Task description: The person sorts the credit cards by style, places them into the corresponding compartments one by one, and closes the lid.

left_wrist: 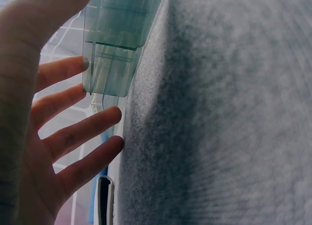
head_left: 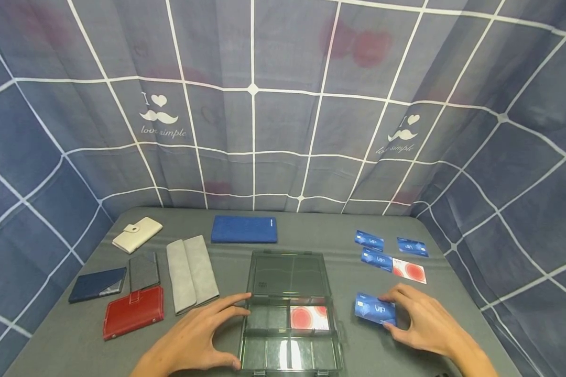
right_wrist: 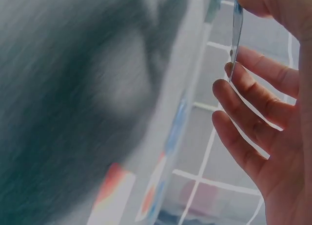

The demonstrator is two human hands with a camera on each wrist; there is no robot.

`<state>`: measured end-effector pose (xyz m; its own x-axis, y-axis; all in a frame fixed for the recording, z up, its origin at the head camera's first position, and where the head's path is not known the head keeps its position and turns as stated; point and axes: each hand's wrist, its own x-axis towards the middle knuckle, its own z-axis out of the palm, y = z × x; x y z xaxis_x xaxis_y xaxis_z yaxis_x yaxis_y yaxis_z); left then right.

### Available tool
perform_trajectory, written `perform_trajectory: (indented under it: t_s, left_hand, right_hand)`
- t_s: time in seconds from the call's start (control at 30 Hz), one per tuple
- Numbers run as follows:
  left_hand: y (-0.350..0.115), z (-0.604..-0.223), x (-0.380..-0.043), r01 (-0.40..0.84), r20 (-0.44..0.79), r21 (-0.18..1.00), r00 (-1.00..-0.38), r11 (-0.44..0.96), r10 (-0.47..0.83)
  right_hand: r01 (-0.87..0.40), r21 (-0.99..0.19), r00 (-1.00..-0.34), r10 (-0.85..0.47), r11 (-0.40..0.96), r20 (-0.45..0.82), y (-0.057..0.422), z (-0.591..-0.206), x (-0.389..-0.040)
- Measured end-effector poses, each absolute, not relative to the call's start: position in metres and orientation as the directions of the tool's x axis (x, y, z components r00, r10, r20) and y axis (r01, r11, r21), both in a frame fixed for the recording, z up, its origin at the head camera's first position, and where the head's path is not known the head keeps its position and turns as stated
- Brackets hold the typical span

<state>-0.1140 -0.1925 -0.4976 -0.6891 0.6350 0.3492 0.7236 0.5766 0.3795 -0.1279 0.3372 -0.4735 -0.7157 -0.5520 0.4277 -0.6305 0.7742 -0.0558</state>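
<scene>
In the head view a clear, dark-tinted compartment box (head_left: 257,339) lies with its lid (head_left: 290,272) laid back. A red-and-white card (head_left: 308,318) sits in its upper right compartment. My left hand (head_left: 198,332) is at the box's left side, fingers spread and fairly straight, fingertips at its edge; the left wrist view shows the same hand (left_wrist: 73,137) beside the box wall (left_wrist: 114,54). To the right of the box, my right hand (head_left: 422,322) pinches a blue VIP card (head_left: 374,309) between thumb and fingers. Seen edge-on, the card (right_wrist: 236,40) appears raised off the cloth.
Several blue cards (head_left: 412,246) and a red-and-white card (head_left: 409,270) lie at the back right. On the left are a cream wallet (head_left: 137,234), navy holder (head_left: 97,285), grey holder (head_left: 143,271), red wallet (head_left: 134,313) and grey folded case (head_left: 192,274). A blue wallet (head_left: 243,229) lies behind the box.
</scene>
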Motion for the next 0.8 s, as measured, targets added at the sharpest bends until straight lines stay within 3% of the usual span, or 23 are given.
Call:
perform_trajectory:
  t_s: [0.2, 0.8]
  left_hand:
    - [-0.193, -0.498, -0.114, 0.715, 0.338, 0.386, -0.697, 0.582, 0.632]
    - [-0.193, -0.499, -0.114, 0.734, 0.372, 0.373, -0.679, 0.568, 0.633]
  right_hand:
    - [-0.698, -0.037, -0.647, -0.609, 0.715, 0.458, 0.315, -0.462, -0.125]
    - [-0.816, -0.051, -0.537, -0.722, 0.576, 0.436, 0.258, -0.455, -0.107]
